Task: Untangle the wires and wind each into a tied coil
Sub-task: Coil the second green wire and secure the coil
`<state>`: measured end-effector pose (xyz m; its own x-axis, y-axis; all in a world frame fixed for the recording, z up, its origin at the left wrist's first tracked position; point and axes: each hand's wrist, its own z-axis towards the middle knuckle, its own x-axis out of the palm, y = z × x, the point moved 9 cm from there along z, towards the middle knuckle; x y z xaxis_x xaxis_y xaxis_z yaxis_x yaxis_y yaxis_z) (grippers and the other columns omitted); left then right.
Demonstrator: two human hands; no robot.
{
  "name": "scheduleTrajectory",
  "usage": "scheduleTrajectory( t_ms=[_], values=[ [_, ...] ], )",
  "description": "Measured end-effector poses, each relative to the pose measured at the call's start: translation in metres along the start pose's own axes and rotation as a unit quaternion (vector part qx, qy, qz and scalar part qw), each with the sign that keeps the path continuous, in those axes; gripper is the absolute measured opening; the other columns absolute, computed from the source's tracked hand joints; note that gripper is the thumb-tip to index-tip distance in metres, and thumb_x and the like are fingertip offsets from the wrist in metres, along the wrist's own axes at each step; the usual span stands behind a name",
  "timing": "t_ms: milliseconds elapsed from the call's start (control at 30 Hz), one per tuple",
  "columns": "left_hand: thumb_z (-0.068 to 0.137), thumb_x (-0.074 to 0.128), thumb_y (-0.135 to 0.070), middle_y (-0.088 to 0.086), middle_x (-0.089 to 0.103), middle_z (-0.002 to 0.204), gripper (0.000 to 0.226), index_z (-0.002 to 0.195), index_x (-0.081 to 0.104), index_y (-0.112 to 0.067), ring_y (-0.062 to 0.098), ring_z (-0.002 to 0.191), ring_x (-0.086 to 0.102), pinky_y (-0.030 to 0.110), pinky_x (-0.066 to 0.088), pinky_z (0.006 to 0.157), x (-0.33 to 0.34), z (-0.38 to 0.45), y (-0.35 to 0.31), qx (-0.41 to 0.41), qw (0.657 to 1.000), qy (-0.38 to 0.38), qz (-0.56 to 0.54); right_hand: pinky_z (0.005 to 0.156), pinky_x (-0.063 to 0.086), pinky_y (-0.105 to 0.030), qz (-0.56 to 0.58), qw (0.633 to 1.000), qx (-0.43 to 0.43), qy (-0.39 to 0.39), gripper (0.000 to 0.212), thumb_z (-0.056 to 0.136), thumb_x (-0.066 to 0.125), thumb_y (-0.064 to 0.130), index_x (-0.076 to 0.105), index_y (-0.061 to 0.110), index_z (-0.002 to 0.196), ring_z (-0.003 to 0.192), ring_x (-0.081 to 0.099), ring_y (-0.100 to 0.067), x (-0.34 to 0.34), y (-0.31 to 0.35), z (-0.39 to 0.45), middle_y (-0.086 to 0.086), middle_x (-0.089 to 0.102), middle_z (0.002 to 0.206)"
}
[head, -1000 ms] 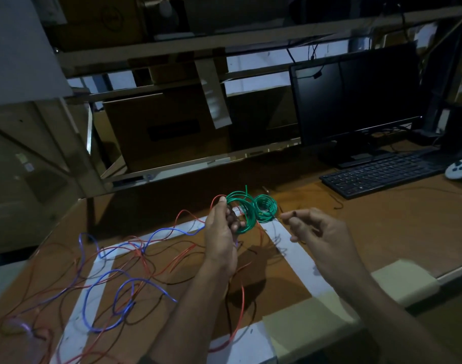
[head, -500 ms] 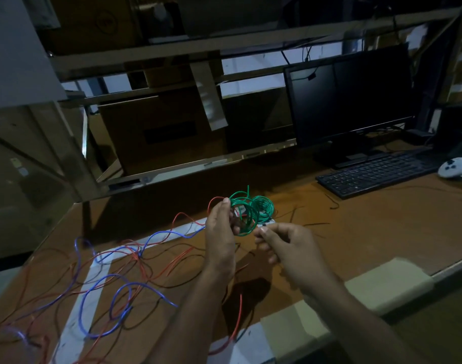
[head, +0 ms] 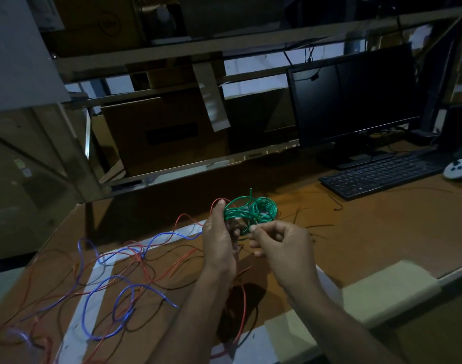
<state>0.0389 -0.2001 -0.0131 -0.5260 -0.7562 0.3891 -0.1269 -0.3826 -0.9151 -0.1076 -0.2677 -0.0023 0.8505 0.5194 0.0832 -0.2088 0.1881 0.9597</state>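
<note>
A green wire coil [head: 253, 211] of several loops is held up above the brown table [head: 382, 232]. My left hand [head: 219, 240] grips its left side, thumb on top. My right hand [head: 282, 245] pinches the green wire's loose end at the coil's lower edge, between thumb and forefinger. A red wire [head: 182, 219] loops up behind my left hand and also hangs below it. A blue wire [head: 111, 298] lies tangled with red and dark wires on the table to the left.
A black keyboard [head: 382, 174], a dark monitor [head: 356, 101] and a white controller [head: 458, 168] stand at the back right. White tape strips [head: 93, 285] cross the table. Tan pads [head: 387, 290] cover the front edge. Cardboard boxes [head: 159, 132] fill the shelves behind.
My right hand moved left from open air beside the coil and now pinches the green wire at the coil's lower edge. My left hand has kept hold of the coil.
</note>
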Motion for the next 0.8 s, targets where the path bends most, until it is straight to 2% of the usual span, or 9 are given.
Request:
scheduleTrajectory(
  t_ms=[100, 267, 333, 400, 467, 533, 633, 700, 800],
  values=[
    [0.103, 0.056, -0.032, 0.003, 0.071, 0.070, 0.030, 0.080, 0.068, -0.017, 0.018, 0.065, 0.069, 0.032, 0.052, 0.065, 0.003, 0.000, -0.001, -0.003, 1.000, 0.014, -0.018, 0.070, 0.063, -0.028, 0.009, 1.000, -0.020, -0.008, 0.006, 0.093, 0.072, 0.020, 0.075, 0.021, 0.088, 0.074, 0.074, -0.011, 0.001, 0.003, -0.001, 0.001, 0.077, 0.079],
    [0.100, 0.059, -0.028, 0.008, 0.071, 0.080, 0.021, 0.097, 0.065, -0.008, 0.015, 0.065, 0.069, 0.028, 0.053, 0.058, 0.002, 0.003, 0.008, -0.026, 0.998, 0.021, -0.047, 0.075, 0.064, -0.033, 0.019, 0.997, -0.060, -0.038, 0.004, 0.094, 0.071, 0.020, 0.075, 0.020, 0.096, 0.080, 0.075, -0.009, -0.002, 0.006, -0.004, 0.005, 0.077, 0.085],
    [0.098, 0.062, -0.031, 0.015, 0.074, 0.092, 0.033, 0.112, 0.065, -0.001, 0.019, 0.074, 0.073, 0.030, 0.057, 0.065, 0.001, 0.004, 0.012, -0.043, 0.997, 0.017, -0.059, 0.076, 0.064, -0.034, 0.010, 0.996, -0.077, -0.048, 0.005, 0.095, 0.071, 0.022, 0.075, 0.023, 0.097, 0.084, 0.074, -0.008, -0.003, 0.006, -0.005, 0.007, 0.076, 0.088],
    [0.090, 0.068, -0.039, 0.025, 0.073, 0.108, 0.058, 0.127, 0.062, 0.004, 0.028, 0.090, 0.073, 0.038, 0.058, 0.079, 0.001, 0.004, 0.015, -0.057, 0.996, 0.020, -0.067, 0.077, 0.064, -0.035, 0.009, 0.995, -0.081, -0.051, 0.006, 0.095, 0.070, 0.022, 0.074, 0.026, 0.097, 0.086, 0.074, -0.008, -0.001, 0.004, -0.005, 0.009, 0.075, 0.090],
    [0.079, 0.075, -0.047, 0.023, 0.072, 0.102, 0.074, 0.129, 0.060, 0.006, 0.033, 0.095, 0.071, 0.047, 0.058, 0.091, -0.001, 0.005, 0.021, -0.075, 0.994, 0.016, -0.074, 0.078, 0.063, -0.034, 0.010, 0.995, -0.080, -0.054, 0.007, 0.095, 0.070, 0.021, 0.074, 0.027, 0.096, 0.087, 0.073, -0.006, 0.001, 0.002, -0.006, 0.011, 0.075, 0.090],
    [0.075, 0.078, -0.049, 0.013, 0.070, 0.087, 0.073, 0.123, 0.061, 0.003, 0.034, 0.092, 0.069, 0.056, 0.051, 0.100, -0.002, 0.006, 0.028, -0.089, 0.993, 0.019, -0.080, 0.078, 0.063, -0.031, 0.010, 0.995, -0.079, -0.057, 0.007, 0.095, 0.070, 0.021, 0.074, 0.027, 0.095, 0.088, 0.073, -0.004, 0.004, 0.000, -0.008, 0.013, 0.075, 0.090],
    [0.070, 0.079, -0.052, 0.001, 0.062, 0.067, 0.083, 0.130, 0.062, 0.002, 0.023, 0.076, 0.064, 0.047, 0.048, 0.089, 0.004, 0.005, 0.032, -0.106, 0.990, 0.042, -0.085, 0.078, 0.061, -0.025, 0.022, 0.994, -0.081, -0.066, 0.008, 0.094, 0.070, 0.019, 0.074, 0.025, 0.096, 0.088, 0.072, -0.002, 0.003, -0.001, -0.008, 0.012, 0.075, 0.090],
    [0.068, 0.079, -0.054, 0.004, 0.055, 0.068, 0.088, 0.133, 0.061, 0.003, 0.023, 0.076, 0.061, 0.045, 0.047, 0.088, 0.008, 0.003, 0.035, -0.111, 0.988, 0.060, -0.093, 0.077, 0.060, -0.021, 0.025, 0.994, -0.085, -0.070, 0.007, 0.094, 0.071, 0.017, 0.075, 0.021, 0.097, 0.087, 0.072, -0.002, 0.002, 0.000, -0.007, 0.010, 0.076, 0.089],
    [0.079, 0.072, -0.050, 0.004, 0.054, 0.066, 0.072, 0.125, 0.066, 0.005, 0.020, 0.073, 0.063, 0.039, 0.051, 0.084, 0.009, 0.002, 0.032, -0.105, 0.988, 0.067, -0.087, 0.076, 0.060, -0.020, 0.025, 0.993, -0.089, -0.072, 0.006, 0.094, 0.071, 0.017, 0.076, 0.020, 0.097, 0.086, 0.072, -0.001, 0.003, 0.002, -0.005, 0.009, 0.076, 0.089]
  ],
)
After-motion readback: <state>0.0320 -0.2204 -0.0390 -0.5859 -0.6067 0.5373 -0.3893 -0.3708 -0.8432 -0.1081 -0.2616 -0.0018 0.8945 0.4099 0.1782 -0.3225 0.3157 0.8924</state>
